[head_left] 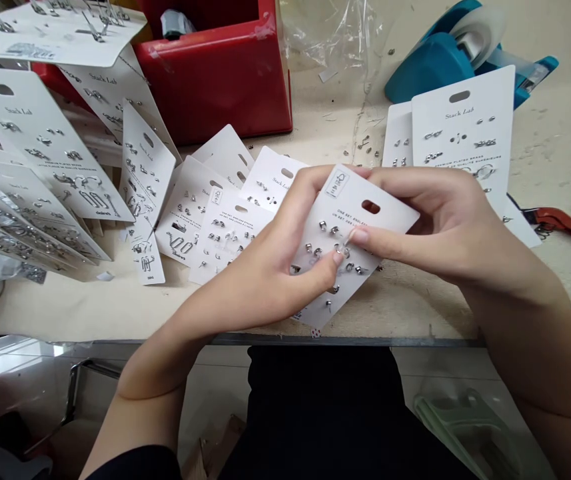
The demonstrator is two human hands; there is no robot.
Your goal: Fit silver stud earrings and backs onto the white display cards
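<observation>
Between my two hands is a white earring card [330, 215], tilted, with printed text, a slot-shaped hole and several small metal earring posts and backs facing me. My left hand [265, 267] grips its left side, the thumb pressed on the card's middle. From the right, my right hand [435, 220] holds the other side, its thumb tip close to the left one. Something small and clear shows at the thumb tips, too small to name. The fingers behind the card are mostly hidden.
More earring cards [230, 230] lie left of my hands, and others stand in a row [50, 147] at far left. A red bin [220, 80] stands behind. At right are more cards [460, 143], a blue tape dispenser [430, 63] and red-handled pliers [565, 223]. Loose metal bits [364, 142] dot the table.
</observation>
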